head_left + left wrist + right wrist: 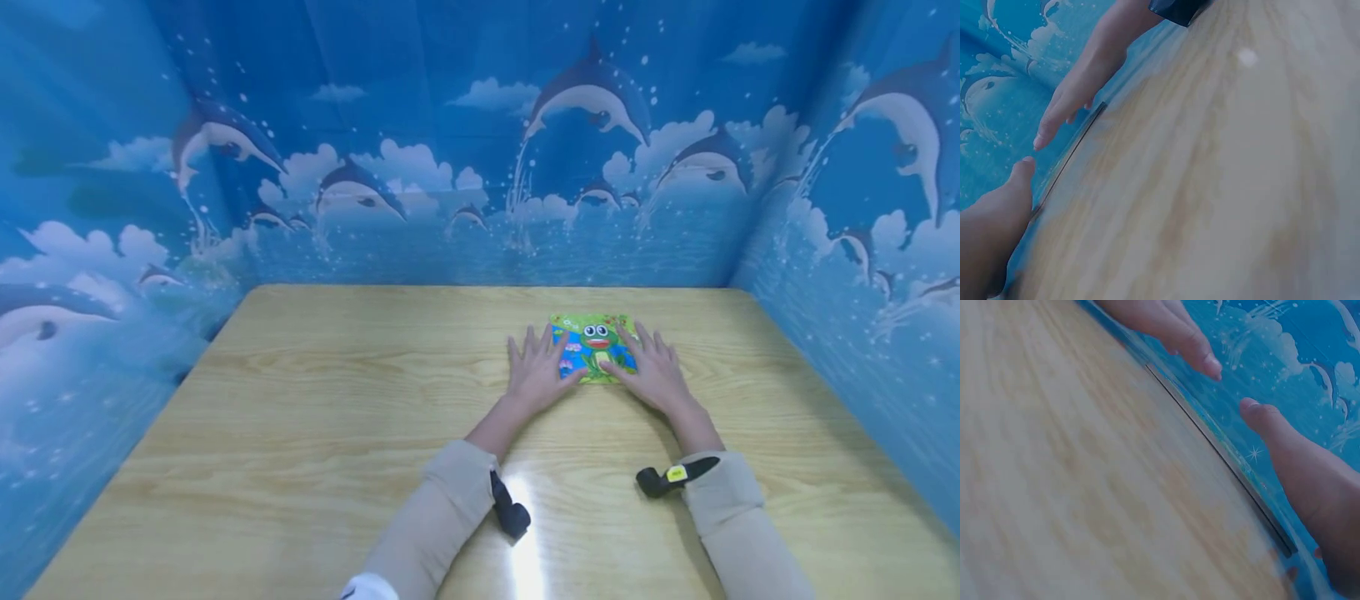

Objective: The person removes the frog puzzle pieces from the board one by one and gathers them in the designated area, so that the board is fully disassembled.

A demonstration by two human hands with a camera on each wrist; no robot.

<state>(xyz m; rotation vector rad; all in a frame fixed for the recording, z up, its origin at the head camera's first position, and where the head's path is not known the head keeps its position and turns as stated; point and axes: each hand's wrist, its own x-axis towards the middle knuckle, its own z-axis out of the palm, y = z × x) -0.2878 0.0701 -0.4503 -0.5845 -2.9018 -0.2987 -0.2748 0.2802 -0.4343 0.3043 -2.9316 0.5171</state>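
A thin, flat picture board (pixel 597 340) with a green frog on a blue and green ground lies on the table in the head view. My left hand (pixel 537 375) is at its left side, fingers spread and straight, thumb reaching over the lower left corner. On the opposite side my right hand (pixel 656 373) spreads its fingers along the right edge, its thumb over the lower part of the picture. In the right wrist view the board (pixel 1222 453) shows edge-on, with both thumbs above it and their tips apart. Whether the fingers press its sides is hard to tell.
The light wooden table (pixel 337 400) carries the board near its far edge. A blue curtain (pixel 420 200) printed with dolphins and clouds surrounds the back and both sides. Each sleeve bears a black strap with a small camera (pixel 513 518).
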